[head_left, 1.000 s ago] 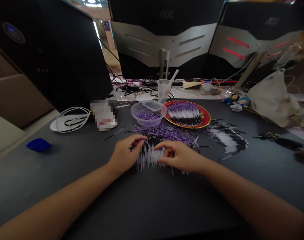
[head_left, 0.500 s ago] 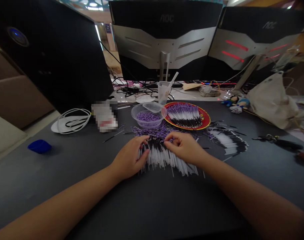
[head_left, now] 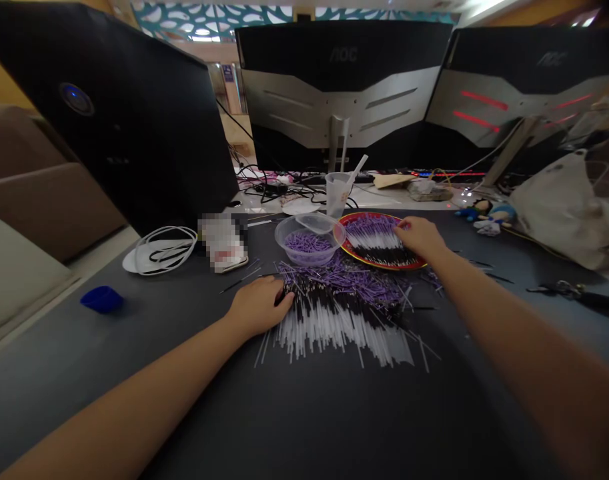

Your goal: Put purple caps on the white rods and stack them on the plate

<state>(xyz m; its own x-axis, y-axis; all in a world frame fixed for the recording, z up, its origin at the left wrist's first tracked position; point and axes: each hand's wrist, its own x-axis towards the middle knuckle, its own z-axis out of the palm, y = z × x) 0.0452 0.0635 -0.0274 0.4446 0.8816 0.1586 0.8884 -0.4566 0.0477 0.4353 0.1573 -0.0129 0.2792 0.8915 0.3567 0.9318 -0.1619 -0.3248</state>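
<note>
A wide pile of thin white sticks with black and purple ends (head_left: 341,317) lies on the dark table in front of me. My left hand (head_left: 260,305) rests at the pile's left edge, fingers lying flat against the stick ends. My right hand (head_left: 417,237) reaches over the right side of the red plate (head_left: 351,252), which holds more sticks in a neat row. Its fingers curl down onto those sticks, closed around a few of them. A clear plastic bowl of purple pieces (head_left: 307,241) stands just left of the plate.
A clear cup with a straw (head_left: 338,192) stands behind the bowl. A blue cap (head_left: 102,299), a white face mask (head_left: 159,248) and a blurred packet (head_left: 223,241) lie at left. Monitors (head_left: 344,93), cables and a white bag (head_left: 569,207) line the back.
My right hand left the pile and moved up and right to the red plate. My left hand stayed at the pile's left edge. The sticks now lie spread wider.
</note>
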